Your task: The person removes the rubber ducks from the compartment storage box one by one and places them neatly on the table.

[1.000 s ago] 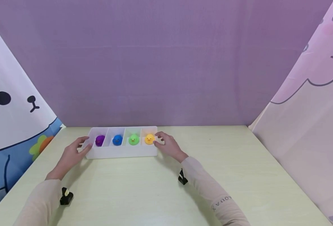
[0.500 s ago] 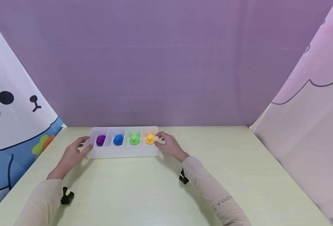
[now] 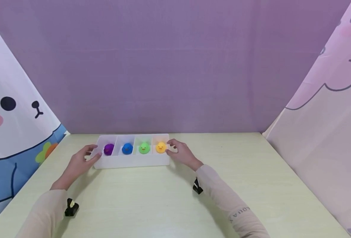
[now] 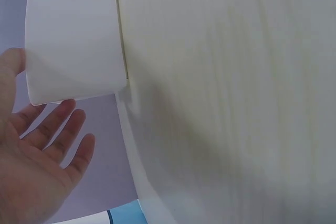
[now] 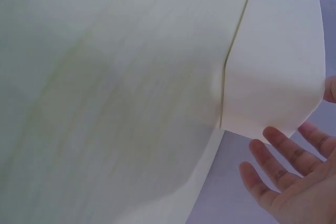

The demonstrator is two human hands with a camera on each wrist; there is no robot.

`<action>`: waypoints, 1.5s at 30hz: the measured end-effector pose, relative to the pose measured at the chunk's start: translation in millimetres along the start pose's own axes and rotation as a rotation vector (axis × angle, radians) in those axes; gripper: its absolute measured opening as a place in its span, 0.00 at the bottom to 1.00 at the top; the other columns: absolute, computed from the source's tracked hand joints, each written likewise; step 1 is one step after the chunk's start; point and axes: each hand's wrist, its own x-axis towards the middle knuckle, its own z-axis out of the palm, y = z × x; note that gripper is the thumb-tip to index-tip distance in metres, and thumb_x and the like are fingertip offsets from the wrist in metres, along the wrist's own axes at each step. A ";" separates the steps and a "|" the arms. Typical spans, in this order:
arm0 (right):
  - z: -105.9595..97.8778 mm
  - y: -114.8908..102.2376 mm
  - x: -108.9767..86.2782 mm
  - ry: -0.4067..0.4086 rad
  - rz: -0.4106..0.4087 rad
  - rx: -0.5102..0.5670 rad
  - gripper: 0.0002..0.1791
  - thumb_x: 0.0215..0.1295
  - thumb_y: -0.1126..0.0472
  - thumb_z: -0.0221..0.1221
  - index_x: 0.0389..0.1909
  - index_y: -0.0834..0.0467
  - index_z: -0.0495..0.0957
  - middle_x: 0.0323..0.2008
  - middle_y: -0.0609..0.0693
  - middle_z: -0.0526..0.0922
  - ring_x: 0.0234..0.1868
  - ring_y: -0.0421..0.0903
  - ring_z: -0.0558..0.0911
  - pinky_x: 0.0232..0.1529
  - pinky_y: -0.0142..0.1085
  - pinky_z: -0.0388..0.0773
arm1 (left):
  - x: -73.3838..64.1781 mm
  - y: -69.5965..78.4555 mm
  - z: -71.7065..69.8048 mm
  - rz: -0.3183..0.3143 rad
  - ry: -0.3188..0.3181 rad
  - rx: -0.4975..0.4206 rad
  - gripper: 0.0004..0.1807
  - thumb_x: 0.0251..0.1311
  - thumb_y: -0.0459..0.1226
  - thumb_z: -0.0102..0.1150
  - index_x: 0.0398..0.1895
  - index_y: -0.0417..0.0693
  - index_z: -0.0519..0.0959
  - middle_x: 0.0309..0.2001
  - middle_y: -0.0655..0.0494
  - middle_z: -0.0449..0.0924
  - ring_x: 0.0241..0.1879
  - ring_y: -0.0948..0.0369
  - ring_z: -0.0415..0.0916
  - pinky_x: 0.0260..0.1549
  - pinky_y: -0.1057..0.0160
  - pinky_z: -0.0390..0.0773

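A white tray point(image 3: 133, 162) with a row of compartments stands near the table's back edge. Each compartment holds a small toy duck: purple point(image 3: 108, 149), blue point(image 3: 127, 148), green point(image 3: 144, 148) and yellow point(image 3: 161, 147), from left to right. My left hand point(image 3: 79, 162) grips the tray's left end, thumb at the front corner and fingers at the end wall. At the opposite end my right hand point(image 3: 183, 154) holds it the same way, beside the yellow duck. Both wrist views show fingertips against the end walls, the other fingers spread loosely; the ducks are hidden there.
The pale wooden table point(image 3: 151, 201) stretches in front of the tray and to its right. Behind it hangs a purple cloth point(image 3: 163, 66). Printed cartoon curtains flank the table on the left point(image 3: 17, 132) and right point(image 3: 321, 142).
Between both hands, the tray has slid slightly to the right and a little toward me, mostly in the last half second. The ducks have moved along inside it.
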 end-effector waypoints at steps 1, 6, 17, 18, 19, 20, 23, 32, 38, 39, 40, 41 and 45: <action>-0.3 0.8 -0.4 0.000 -0.002 0.000 0.22 0.63 0.53 0.55 0.56 0.57 0.69 0.53 0.56 0.76 0.52 0.52 0.75 0.51 0.44 0.75 | 0.3 0.2 0.4 0.002 0.001 0.000 0.34 0.63 0.53 0.47 0.62 0.36 0.60 0.58 0.29 0.64 0.54 0.36 0.63 0.50 0.37 0.69; -3.7 3.8 -3.7 0.001 -0.007 0.015 0.23 0.63 0.53 0.55 0.56 0.57 0.69 0.53 0.57 0.76 0.52 0.53 0.75 0.51 0.45 0.75 | 0.3 2.3 3.2 0.028 0.017 0.001 0.33 0.63 0.52 0.48 0.61 0.36 0.62 0.57 0.29 0.65 0.53 0.36 0.66 0.49 0.38 0.70; -13.0 15.0 -11.8 -0.004 -0.023 0.054 0.22 0.63 0.54 0.55 0.56 0.57 0.68 0.53 0.59 0.75 0.53 0.55 0.74 0.52 0.47 0.75 | 0.6 10.1 10.4 0.075 0.022 -0.006 0.30 0.62 0.50 0.51 0.59 0.36 0.65 0.55 0.31 0.68 0.50 0.37 0.69 0.47 0.40 0.73; -14.2 15.8 -12.6 -0.005 -0.024 0.061 0.22 0.63 0.54 0.55 0.56 0.57 0.68 0.53 0.59 0.75 0.53 0.55 0.74 0.52 0.48 0.75 | 0.6 10.5 11.5 0.078 0.021 -0.007 0.31 0.62 0.50 0.51 0.59 0.36 0.65 0.55 0.31 0.68 0.50 0.38 0.69 0.47 0.40 0.73; -15.4 16.3 -13.7 -0.006 -0.022 0.067 0.22 0.63 0.54 0.55 0.57 0.57 0.68 0.53 0.59 0.75 0.53 0.56 0.74 0.52 0.48 0.74 | 0.8 11.0 12.5 0.083 0.022 -0.008 0.31 0.62 0.50 0.51 0.59 0.36 0.65 0.55 0.31 0.68 0.50 0.38 0.69 0.47 0.41 0.73; -16.5 17.1 -14.6 -0.006 -0.023 0.071 0.23 0.63 0.54 0.55 0.57 0.58 0.68 0.53 0.59 0.75 0.53 0.56 0.74 0.52 0.48 0.74 | 0.9 11.5 13.5 0.088 0.023 -0.010 0.31 0.62 0.50 0.51 0.59 0.36 0.65 0.56 0.31 0.68 0.50 0.38 0.69 0.47 0.41 0.73; -19.3 19.6 -17.2 -0.005 -0.025 0.084 0.22 0.63 0.55 0.56 0.56 0.58 0.68 0.53 0.60 0.75 0.53 0.57 0.74 0.53 0.50 0.73 | 1.7 13.4 16.4 0.104 0.023 -0.017 0.31 0.62 0.49 0.52 0.59 0.35 0.65 0.56 0.31 0.68 0.49 0.38 0.70 0.47 0.41 0.73; -25.9 27.7 -22.2 -0.006 -0.028 0.077 0.23 0.62 0.56 0.56 0.57 0.59 0.68 0.53 0.59 0.75 0.53 0.57 0.74 0.52 0.51 0.74 | 0.0 20.4 21.2 0.130 0.022 -0.031 0.29 0.61 0.47 0.53 0.58 0.35 0.66 0.55 0.31 0.69 0.47 0.39 0.71 0.44 0.43 0.75; -30.8 33.3 -25.7 -0.002 -0.020 0.059 0.23 0.63 0.56 0.56 0.57 0.58 0.68 0.52 0.58 0.76 0.53 0.56 0.74 0.52 0.50 0.74 | 0.4 23.7 28.3 0.166 0.041 -0.044 0.28 0.61 0.45 0.54 0.57 0.34 0.67 0.53 0.31 0.71 0.45 0.40 0.73 0.42 0.44 0.77; -32.0 33.7 -26.7 -0.002 -0.018 0.059 0.22 0.62 0.56 0.56 0.57 0.58 0.68 0.52 0.58 0.76 0.53 0.56 0.74 0.52 0.50 0.74 | 0.6 24.5 29.4 0.170 0.042 -0.047 0.27 0.60 0.45 0.55 0.56 0.34 0.67 0.52 0.31 0.71 0.44 0.40 0.74 0.42 0.44 0.77; -33.2 34.1 -27.6 -0.001 -0.015 0.060 0.22 0.62 0.56 0.56 0.57 0.58 0.68 0.52 0.58 0.76 0.53 0.56 0.74 0.52 0.49 0.74 | 0.8 25.4 30.5 0.173 0.043 -0.048 0.27 0.60 0.45 0.55 0.56 0.34 0.67 0.52 0.31 0.71 0.44 0.40 0.74 0.42 0.45 0.77; -34.4 34.9 -28.3 -0.001 -0.014 0.060 0.22 0.62 0.56 0.56 0.57 0.58 0.68 0.52 0.58 0.76 0.53 0.56 0.74 0.52 0.49 0.74 | 1.0 26.5 31.5 0.178 0.042 -0.052 0.27 0.60 0.44 0.55 0.56 0.34 0.67 0.51 0.31 0.71 0.44 0.40 0.74 0.42 0.45 0.77; -39.3 37.8 -31.8 -0.008 -0.017 0.065 0.23 0.63 0.56 0.56 0.57 0.58 0.68 0.53 0.59 0.75 0.53 0.57 0.74 0.52 0.51 0.74 | 1.0 31.6 34.8 0.183 0.037 -0.058 0.27 0.60 0.44 0.55 0.56 0.34 0.67 0.51 0.31 0.71 0.43 0.41 0.74 0.41 0.45 0.77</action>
